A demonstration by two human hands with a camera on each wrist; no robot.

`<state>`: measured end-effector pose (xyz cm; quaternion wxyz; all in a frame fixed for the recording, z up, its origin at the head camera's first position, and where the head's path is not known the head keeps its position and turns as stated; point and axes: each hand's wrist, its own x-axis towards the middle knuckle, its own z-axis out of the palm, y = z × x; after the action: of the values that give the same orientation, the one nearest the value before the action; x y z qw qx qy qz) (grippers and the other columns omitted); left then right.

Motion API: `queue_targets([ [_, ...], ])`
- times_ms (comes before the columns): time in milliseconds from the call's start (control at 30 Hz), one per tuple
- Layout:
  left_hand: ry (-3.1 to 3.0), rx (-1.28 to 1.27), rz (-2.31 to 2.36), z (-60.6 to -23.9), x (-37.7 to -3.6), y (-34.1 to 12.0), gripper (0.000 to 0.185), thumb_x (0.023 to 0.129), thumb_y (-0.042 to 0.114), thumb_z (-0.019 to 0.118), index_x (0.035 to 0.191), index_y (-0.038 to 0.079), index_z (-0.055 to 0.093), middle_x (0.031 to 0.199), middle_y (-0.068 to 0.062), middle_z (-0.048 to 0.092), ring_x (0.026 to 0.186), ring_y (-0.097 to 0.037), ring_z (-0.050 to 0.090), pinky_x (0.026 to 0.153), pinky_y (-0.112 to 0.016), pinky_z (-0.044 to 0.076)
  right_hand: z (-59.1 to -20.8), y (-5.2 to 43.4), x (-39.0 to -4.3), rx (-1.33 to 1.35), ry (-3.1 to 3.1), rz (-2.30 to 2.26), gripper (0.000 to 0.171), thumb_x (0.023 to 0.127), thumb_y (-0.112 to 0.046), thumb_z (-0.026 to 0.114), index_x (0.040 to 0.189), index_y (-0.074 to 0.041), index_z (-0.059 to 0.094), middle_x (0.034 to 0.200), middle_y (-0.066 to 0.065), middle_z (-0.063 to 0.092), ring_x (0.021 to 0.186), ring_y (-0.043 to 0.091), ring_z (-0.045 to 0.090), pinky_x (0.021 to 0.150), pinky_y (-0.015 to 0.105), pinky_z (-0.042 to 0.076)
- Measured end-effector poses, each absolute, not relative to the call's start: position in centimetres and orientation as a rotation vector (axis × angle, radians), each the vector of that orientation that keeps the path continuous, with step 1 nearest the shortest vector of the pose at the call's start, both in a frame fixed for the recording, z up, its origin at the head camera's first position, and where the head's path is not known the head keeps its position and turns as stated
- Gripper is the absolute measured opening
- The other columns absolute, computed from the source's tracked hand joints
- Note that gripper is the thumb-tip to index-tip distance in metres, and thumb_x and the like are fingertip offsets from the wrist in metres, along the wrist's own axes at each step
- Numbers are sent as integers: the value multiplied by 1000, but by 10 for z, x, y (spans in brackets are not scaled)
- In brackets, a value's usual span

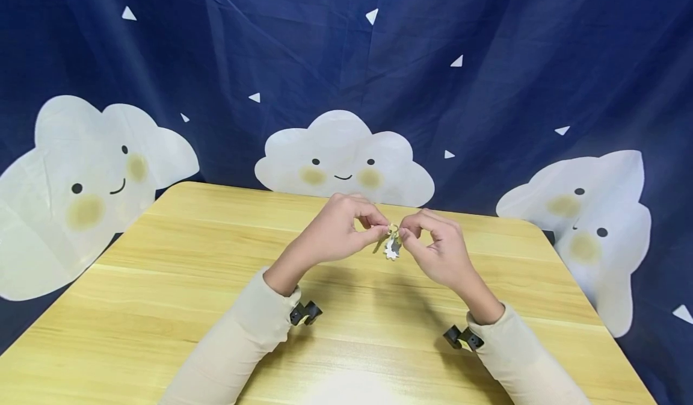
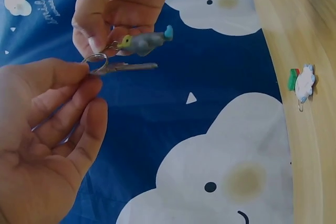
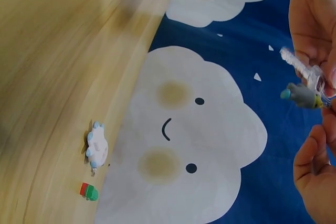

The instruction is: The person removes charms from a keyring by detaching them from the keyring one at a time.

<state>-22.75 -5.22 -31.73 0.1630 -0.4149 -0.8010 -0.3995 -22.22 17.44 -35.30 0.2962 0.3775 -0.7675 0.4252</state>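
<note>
My left hand [image 1: 341, 227] pinches a metal key ring [image 2: 95, 56] between thumb and index finger. A key [image 3: 296, 64] hangs from it. On the other side my right hand [image 1: 438, 245] pinches at the ring, close to the link of a small figurine charm [image 2: 144, 43]. That charm is grey with a yellow part by the link and a turquoise end, and it dangles beside the key. Both hands are raised above the table, their fingertips almost meeting. How the link sits on the ring is too small to tell.
On the wooden table [image 1: 178, 260] lies a white charm [image 3: 97, 145] with blue edges and a small metal link. Beside it is a little green and red piece [image 3: 89, 191]. A blue curtain [image 1: 346, 50] with cloud prints hangs behind the table's far edge.
</note>
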Motion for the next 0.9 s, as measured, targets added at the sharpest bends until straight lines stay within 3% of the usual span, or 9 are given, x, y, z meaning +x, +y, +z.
queue_targets([
  [300, -2391, -1271, -1256, -313, -228, -61, 8, 96, 13, 72, 96, 14, 80, 88, 12, 73, 83, -4, 66, 81, -30, 57, -351, 176, -222, 1070, -2081, 1133, 20, 87, 3, 68, 85, -17, 71, 74, -8, 60, 69, 9, 53, 63, 23, 41],
  [900, -2366, -1278, -1196, -310, -227, -61, 9, 98, 13, 70, 99, 11, 79, 93, 10, 75, 88, -4, 66, 82, -24, 55, -354, 176, -225, 1145, -2083, 1146, 20, 89, 2, 66, 84, -17, 71, 75, -10, 59, 72, 6, 53, 66, 23, 43],
])
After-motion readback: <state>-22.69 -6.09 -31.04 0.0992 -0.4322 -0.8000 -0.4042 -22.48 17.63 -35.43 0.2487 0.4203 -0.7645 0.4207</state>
